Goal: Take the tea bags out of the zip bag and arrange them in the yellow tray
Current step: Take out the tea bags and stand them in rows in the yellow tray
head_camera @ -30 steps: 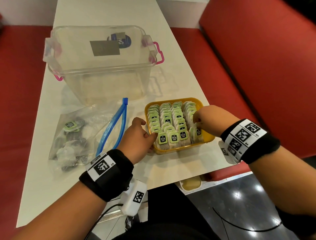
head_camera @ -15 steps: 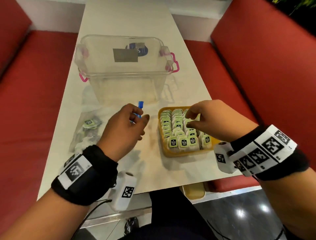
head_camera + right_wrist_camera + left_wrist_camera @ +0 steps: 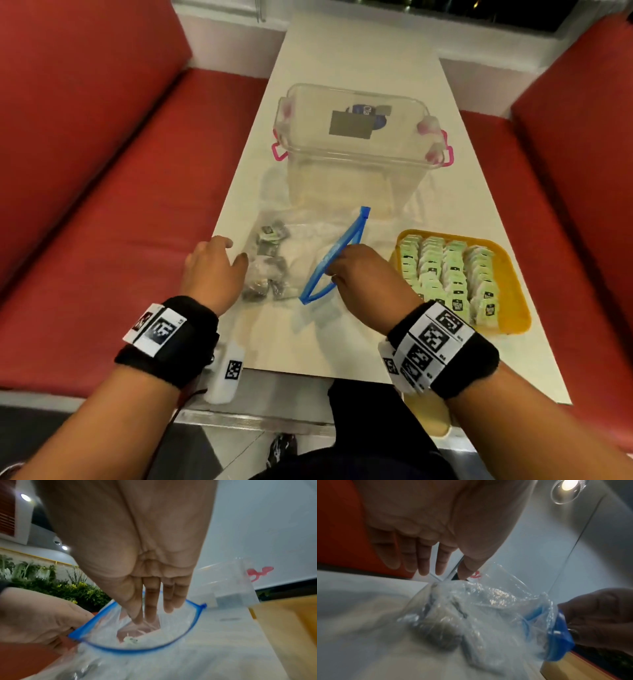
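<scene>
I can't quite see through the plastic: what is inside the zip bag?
A few tea bags lie bunched at the closed end of the zip bag. The right hand reaches into its blue mouth. Crumpled plastic hides the exact count.

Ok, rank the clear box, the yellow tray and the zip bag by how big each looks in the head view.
1. clear box, though it is farther off.
2 and 3. zip bag and yellow tray look about alike; the bag's clear edges are hard to trace, so I will not rank them.
</scene>
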